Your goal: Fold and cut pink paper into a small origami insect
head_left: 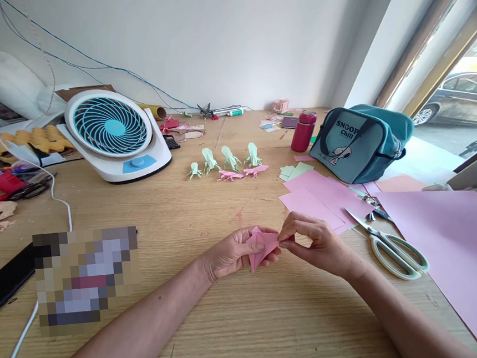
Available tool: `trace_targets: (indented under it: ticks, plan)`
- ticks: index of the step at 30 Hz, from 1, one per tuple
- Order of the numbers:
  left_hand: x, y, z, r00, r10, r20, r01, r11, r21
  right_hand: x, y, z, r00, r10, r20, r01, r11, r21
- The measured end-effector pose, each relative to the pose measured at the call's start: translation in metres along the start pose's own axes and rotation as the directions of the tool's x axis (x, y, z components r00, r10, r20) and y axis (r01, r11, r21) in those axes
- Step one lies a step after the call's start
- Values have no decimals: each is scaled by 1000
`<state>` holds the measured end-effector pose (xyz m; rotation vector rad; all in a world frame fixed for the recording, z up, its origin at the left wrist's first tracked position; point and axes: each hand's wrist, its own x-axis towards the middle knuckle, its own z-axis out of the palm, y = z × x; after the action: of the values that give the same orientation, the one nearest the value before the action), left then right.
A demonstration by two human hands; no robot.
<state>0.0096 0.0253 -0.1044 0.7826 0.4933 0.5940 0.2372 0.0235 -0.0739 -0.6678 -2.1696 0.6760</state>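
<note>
A piece of folded pink paper (pixel 265 246) is held above the wooden table between my two hands. My left hand (pixel 235 251) grips it from the left, thumb on top and fingers underneath. With thumb and forefinger, my right hand (pixel 313 242) pinches the paper's right-hand point. Beyond the hands stand several light green folded paper figures (pixel 230 158) in a row, with two pink folded paper figures (pixel 256 171) in front of them. Scissors with pale handles (pixel 395 251) lie to the right of my right hand, blades apart.
Pink paper sheets (pixel 458 254) spread over the right side, below a teal bag (pixel 352 144) and a red flask (pixel 303 131). A white fan (pixel 111 135) stands back left. A white cable (pixel 68 208) and a black bar-shaped object (pixel 9 277) lie at the left.
</note>
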Motion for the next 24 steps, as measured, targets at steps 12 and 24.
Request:
trace_targets:
  ticks: [12,24]
  plan:
    - [2,-6,4,994,24,-109,-6,988,155,-4,7,7,995,-6,99,9,1000,-29]
    - [5,-13,0,993,94,-67,-78,975,207,-5,6,18,996,34,76,-33,999,-9]
